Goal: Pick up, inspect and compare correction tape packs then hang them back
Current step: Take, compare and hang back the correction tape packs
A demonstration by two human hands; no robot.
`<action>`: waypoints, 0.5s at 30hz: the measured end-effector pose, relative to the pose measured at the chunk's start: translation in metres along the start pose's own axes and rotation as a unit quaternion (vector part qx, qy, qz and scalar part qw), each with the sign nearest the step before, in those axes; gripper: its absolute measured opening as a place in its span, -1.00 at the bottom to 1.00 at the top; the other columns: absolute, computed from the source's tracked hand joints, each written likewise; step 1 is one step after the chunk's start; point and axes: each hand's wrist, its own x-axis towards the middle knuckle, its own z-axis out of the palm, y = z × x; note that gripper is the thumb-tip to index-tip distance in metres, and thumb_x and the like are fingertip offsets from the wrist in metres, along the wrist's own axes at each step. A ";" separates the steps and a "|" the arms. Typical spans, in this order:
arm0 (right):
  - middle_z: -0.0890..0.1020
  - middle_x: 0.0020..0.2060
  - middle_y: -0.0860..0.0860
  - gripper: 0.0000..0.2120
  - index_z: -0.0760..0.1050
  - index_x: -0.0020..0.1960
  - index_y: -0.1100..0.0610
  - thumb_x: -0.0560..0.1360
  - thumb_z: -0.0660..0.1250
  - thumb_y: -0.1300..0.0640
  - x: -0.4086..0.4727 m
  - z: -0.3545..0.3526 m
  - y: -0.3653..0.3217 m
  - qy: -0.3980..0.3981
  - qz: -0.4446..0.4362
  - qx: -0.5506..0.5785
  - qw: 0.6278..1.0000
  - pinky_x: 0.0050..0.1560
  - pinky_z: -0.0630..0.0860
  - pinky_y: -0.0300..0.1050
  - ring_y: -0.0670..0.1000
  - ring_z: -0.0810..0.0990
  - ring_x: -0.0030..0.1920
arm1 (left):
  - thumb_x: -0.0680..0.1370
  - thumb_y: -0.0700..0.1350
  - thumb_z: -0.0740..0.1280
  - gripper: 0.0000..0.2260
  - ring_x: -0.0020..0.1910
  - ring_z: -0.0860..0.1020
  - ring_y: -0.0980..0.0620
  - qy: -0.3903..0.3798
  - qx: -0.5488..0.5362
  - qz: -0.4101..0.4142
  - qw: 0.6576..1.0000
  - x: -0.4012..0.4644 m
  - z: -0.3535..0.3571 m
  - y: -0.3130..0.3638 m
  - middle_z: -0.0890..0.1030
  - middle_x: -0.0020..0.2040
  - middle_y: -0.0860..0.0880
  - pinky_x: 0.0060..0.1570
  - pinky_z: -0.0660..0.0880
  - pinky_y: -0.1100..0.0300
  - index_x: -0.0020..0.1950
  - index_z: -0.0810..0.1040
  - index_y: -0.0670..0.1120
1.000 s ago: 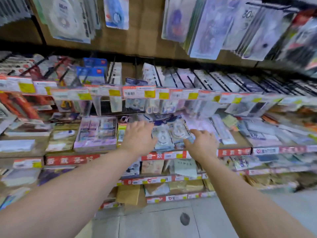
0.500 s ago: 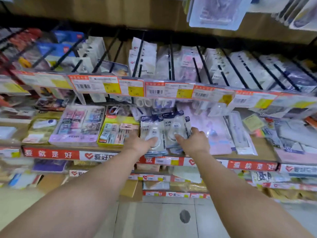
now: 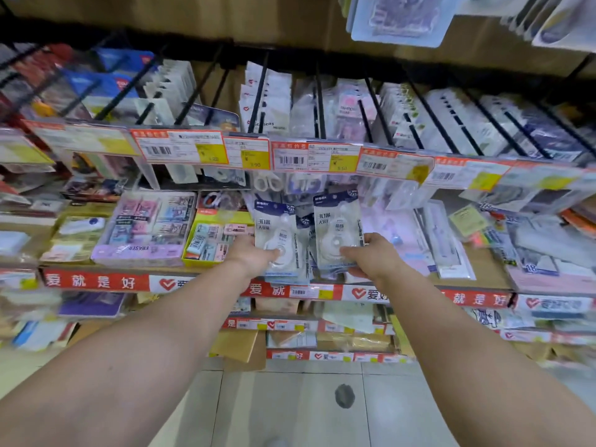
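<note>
**Head view: two correction tape packs gripped, one per hand, in front of the shelf**

Head camera, looking forward and down along both forearms toward a stationery display.

- Left hand (image 3: 254, 258): pinching the lower part of the left correction tape pack (image 3: 275, 235), thumb on the clear blister over the dispenser, remaining fingers hidden behind the card.
- Right hand (image 3: 371, 256): pinching the lower part of the right correction tape pack (image 3: 337, 225), thumb across the front, other fingers out of sight behind.
- Packs upright, side by side, faces toward the camera, a narrow gap between them. More packs of like kind visible behind and below them; cannot tell whether either hand holds more than the front pack.
- Position: both packs held just below the row of price labels (image 3: 316, 156) and in front of the shelf (image 3: 483, 262), with the eraser box (image 3: 142, 227) off to the left. Cannot tell whether the hang holes are clear of a peg or hook: tops of the packs sit against blurred stock.

Step in hand, judged: pick-up complete or nearly so; comparison beginning, both fronts presented at the same height.

Next move, judged: draw both packs toward the body for legible print, keep them level for a side-by-side read, possibly turn to the backs. Hanging back later calls for locating the right black peg (image 3: 319, 101) among many close rows and threading the hang hole without knocking neighbouring packs.
</note>
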 end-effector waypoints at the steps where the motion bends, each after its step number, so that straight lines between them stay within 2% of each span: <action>1: 0.58 -0.03 0.12 -0.70 0.43 0.18 0.20 0.50 0.43 0.26 -0.003 -0.003 0.001 -0.011 0.005 0.024 1.000 -0.07 0.64 0.01 0.10 0.60 -0.08 | 0.50 -0.13 0.48 -0.60 0.23 0.54 -0.16 -0.005 -0.012 -0.002 1.000 -0.001 -0.002 -0.001 0.58 0.21 -0.10 0.19 0.44 0.09 0.29 0.50 -0.18; 3: 0.60 -0.06 0.09 -0.69 0.43 0.23 0.18 0.52 0.40 0.27 -0.015 -0.004 0.003 -0.032 0.017 0.049 0.998 -0.16 0.60 -0.09 0.06 0.59 -0.17 | 0.44 -0.08 0.54 -0.60 0.14 0.58 -0.14 -0.025 -0.037 -0.012 0.999 -0.004 -0.009 -0.008 0.62 0.17 -0.10 0.18 0.52 -0.02 0.20 0.52 -0.13; 4: 0.61 -0.04 0.11 -0.69 0.44 0.25 0.19 0.53 0.38 0.28 -0.024 -0.001 0.006 -0.040 0.022 0.058 0.997 -0.17 0.58 -0.10 0.04 0.57 -0.21 | 0.42 -0.06 0.55 -0.59 0.08 0.59 -0.12 -0.043 -0.047 -0.018 0.998 -0.009 -0.016 -0.013 0.62 0.13 -0.10 0.10 0.57 -0.04 0.17 0.50 -0.13; 7: 0.60 0.05 0.14 -0.59 0.40 0.35 0.19 0.53 0.34 0.33 -0.055 0.014 0.011 -0.046 0.050 0.107 0.992 -0.29 0.55 -0.12 0.02 0.55 -0.20 | 0.50 -0.13 0.49 -0.72 -0.19 0.64 -0.01 -0.095 -0.085 -0.019 0.992 -0.023 -0.037 -0.033 0.62 0.09 -0.10 -0.29 0.60 0.12 0.15 0.49 -0.11; 8: 0.60 0.03 0.12 -0.56 0.38 0.38 0.19 0.53 0.33 0.33 -0.064 0.022 0.014 -0.047 0.053 0.119 0.990 -0.30 0.54 -0.11 0.03 0.54 -0.17 | 0.52 -0.15 0.47 -0.75 -0.26 0.65 0.02 -0.112 -0.098 -0.019 0.989 -0.031 -0.046 -0.038 0.63 0.11 -0.10 -0.35 0.58 0.15 0.14 0.50 -0.10; 9: 0.59 0.00 0.10 -0.55 0.37 0.40 0.17 0.53 0.33 0.32 -0.077 0.031 0.015 -0.050 0.055 0.125 0.989 -0.29 0.51 -0.11 0.03 0.53 -0.16 | 0.53 -0.16 0.46 -0.78 -0.24 0.65 0.02 -0.130 -0.103 -0.013 0.986 -0.037 -0.056 -0.046 0.64 0.11 -0.09 -0.29 0.60 0.13 0.13 0.52 -0.08; 12: 0.58 0.03 0.09 -0.54 0.35 0.42 0.15 0.55 0.35 0.25 -0.119 0.068 0.018 -0.045 0.057 0.143 0.987 -0.29 0.45 -0.11 0.04 0.52 -0.13 | 0.53 -0.20 0.44 -0.82 0.03 0.61 -0.06 -0.177 -0.124 0.001 0.976 -0.055 -0.098 -0.067 0.66 0.08 -0.07 0.12 0.58 -0.05 0.11 0.57 -0.04; 13: 0.58 0.08 0.09 -0.53 0.33 0.43 0.15 0.56 0.36 0.21 -0.134 0.082 0.017 -0.040 0.053 0.147 0.987 -0.30 0.44 -0.11 0.06 0.53 -0.10 | 0.54 -0.21 0.44 -0.82 0.08 0.61 -0.09 -0.186 -0.122 0.007 0.975 -0.061 -0.113 -0.075 0.67 0.08 -0.08 0.14 0.58 -0.07 0.12 0.58 -0.06; 15: 0.56 0.14 0.08 -0.55 0.30 0.42 0.13 0.58 0.35 0.12 -0.164 0.113 0.011 -0.039 0.033 0.156 0.986 -0.28 0.43 -0.10 0.10 0.53 0.00 | 0.55 -0.22 0.42 -0.80 0.03 0.63 -0.10 -0.189 -0.125 0.030 0.974 -0.073 -0.146 -0.090 0.68 0.04 -0.08 0.05 0.58 -0.05 0.16 0.59 -0.10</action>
